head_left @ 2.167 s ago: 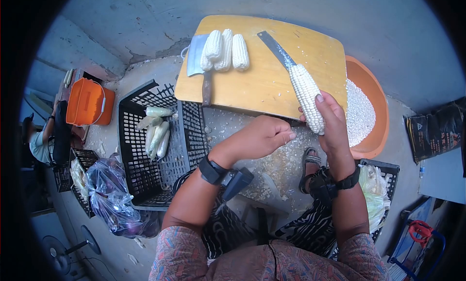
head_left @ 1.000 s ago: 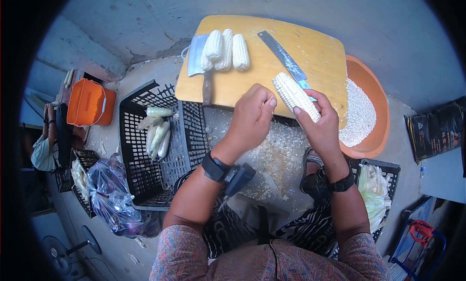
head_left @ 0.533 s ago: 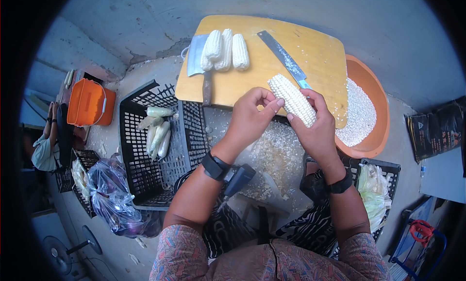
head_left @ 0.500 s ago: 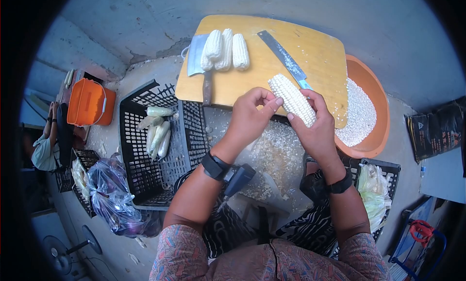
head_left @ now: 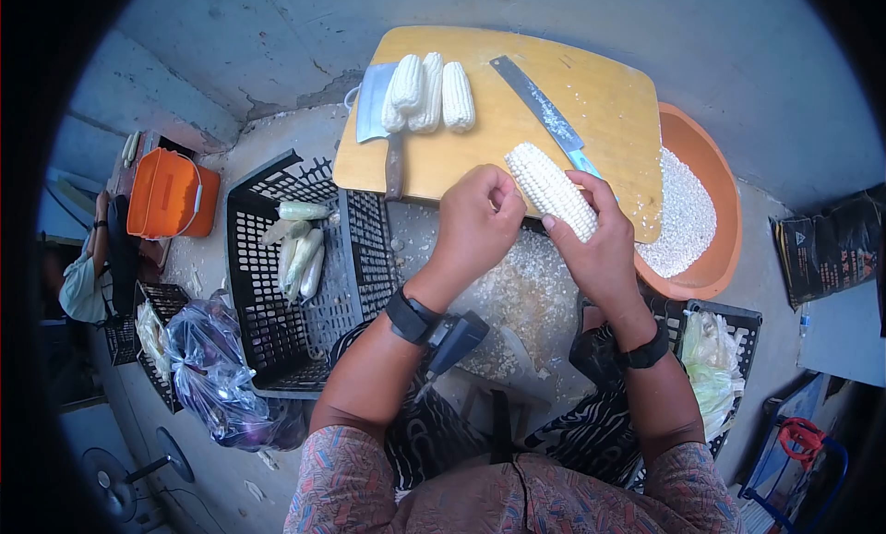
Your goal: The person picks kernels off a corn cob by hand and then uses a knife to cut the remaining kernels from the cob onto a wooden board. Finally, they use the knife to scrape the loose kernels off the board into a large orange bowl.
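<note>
My right hand holds a white corn cob, tilted over the near edge of the yellow board. Just left of the cob is my left hand, its fingers curled and pinched together; whatever is between them is too small to name. A long narrow knife with bits of corn on its blade lies on the board behind the cob. Several white cobs rest at the board's left part, some on the blade of a cleaver.
An orange basin of loose kernels stands at the right. Husked-leaf corn lies in a black crate at the left, near an orange bucket and a plastic bag. Another person is at the far left.
My left hand has pulled slightly away from the cob and its fingers have curled in. The cob in my right hand has shifted a little left. The other person's arm has moved.
</note>
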Motion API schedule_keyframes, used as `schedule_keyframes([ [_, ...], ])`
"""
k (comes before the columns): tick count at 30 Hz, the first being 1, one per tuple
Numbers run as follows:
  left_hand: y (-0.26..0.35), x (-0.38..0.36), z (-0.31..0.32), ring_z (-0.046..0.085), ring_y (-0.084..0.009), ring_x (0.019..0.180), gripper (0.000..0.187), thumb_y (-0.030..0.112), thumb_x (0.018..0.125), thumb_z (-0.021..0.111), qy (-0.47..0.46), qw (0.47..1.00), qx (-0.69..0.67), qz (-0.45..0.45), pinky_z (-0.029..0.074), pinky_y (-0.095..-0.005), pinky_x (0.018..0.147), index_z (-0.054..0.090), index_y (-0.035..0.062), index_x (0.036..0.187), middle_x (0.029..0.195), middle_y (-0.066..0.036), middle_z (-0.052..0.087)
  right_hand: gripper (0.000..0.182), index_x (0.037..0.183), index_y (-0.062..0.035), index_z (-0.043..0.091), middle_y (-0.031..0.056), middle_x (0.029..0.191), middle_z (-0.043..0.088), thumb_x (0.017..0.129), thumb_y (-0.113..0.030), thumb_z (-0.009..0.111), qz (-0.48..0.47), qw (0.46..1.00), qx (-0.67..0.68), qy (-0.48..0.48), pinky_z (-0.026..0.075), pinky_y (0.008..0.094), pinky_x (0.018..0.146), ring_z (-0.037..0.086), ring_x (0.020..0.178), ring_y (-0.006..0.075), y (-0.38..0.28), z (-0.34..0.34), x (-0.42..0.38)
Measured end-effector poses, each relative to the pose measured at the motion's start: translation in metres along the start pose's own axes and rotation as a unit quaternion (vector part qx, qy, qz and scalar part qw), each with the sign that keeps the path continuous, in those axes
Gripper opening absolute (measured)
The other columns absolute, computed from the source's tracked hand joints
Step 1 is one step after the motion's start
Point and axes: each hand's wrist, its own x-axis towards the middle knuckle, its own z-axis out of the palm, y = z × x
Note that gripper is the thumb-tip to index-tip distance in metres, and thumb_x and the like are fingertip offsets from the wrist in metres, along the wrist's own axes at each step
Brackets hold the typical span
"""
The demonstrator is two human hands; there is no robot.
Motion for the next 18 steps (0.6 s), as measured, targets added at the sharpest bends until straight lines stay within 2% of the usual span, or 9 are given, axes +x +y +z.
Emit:
schedule_keyframes([
  [5,-0.007,0.003,-0.009,0.052,-0.0161,0.056,0.013,0.011,0.077,0.058,-0.017,0.999,-0.007,-0.027,0.042,-0.0303,0.054,0.052,0.0010,0.070,0.061,-0.009,0.054,0.045,0.113,-0.0019,0.051,0.0146,0.095,0.063,0.074,-0.013,0.068,0.066,0.984,0.164,0.003,0.048,0.0306,0.075,0.061,0.086,0.0192,0.005,0.001,0.004],
  [8,-0.006,0.002,-0.009,0.054,-0.0137,0.059,0.015,0.014,0.079,0.059,-0.060,0.995,-0.051,-0.063,0.043,-0.0294,0.056,0.055,0.0007,0.073,0.063,-0.008,0.056,0.043,0.113,-0.0011,0.050,0.0142,0.096,0.063,0.075,-0.012,0.067,0.058,0.984,0.170,0.007,0.047,0.0298,0.076,0.061,0.088,0.0179,0.008,0.001,0.004],
  [10,-0.003,0.001,-0.005,0.055,-0.0122,0.061,0.015,0.014,0.081,0.060,-0.082,0.990,-0.076,-0.084,0.044,-0.0284,0.057,0.057,0.0004,0.075,0.065,-0.008,0.058,0.043,0.113,-0.0015,0.050,0.0143,0.096,0.062,0.074,-0.012,0.068,0.054,0.985,0.164,0.010,0.047,0.0301,0.076,0.061,0.088,0.0184,0.008,0.001,0.004],
  [13,0.003,-0.001,0.000,0.056,-0.0100,0.066,0.015,0.013,0.081,0.062,-0.044,0.990,-0.126,-0.039,0.046,-0.0259,0.062,0.061,-0.0010,0.079,0.069,-0.006,0.062,0.044,0.112,-0.0025,0.051,0.0144,0.095,0.062,0.073,-0.012,0.068,0.046,0.989,0.136,0.014,0.047,0.0311,0.077,0.061,0.088,0.0202,0.006,0.001,0.003],
  [18,0.005,0.000,-0.002,0.057,-0.0096,0.067,0.014,0.011,0.079,0.064,-0.047,0.987,-0.123,-0.093,0.047,-0.0240,0.064,0.064,-0.0022,0.083,0.072,-0.006,0.064,0.045,0.111,-0.0042,0.051,0.0144,0.095,0.062,0.071,-0.012,0.069,0.031,0.995,0.090,0.020,0.047,0.0331,0.077,0.062,0.088,0.0246,-0.001,0.001,0.002],
])
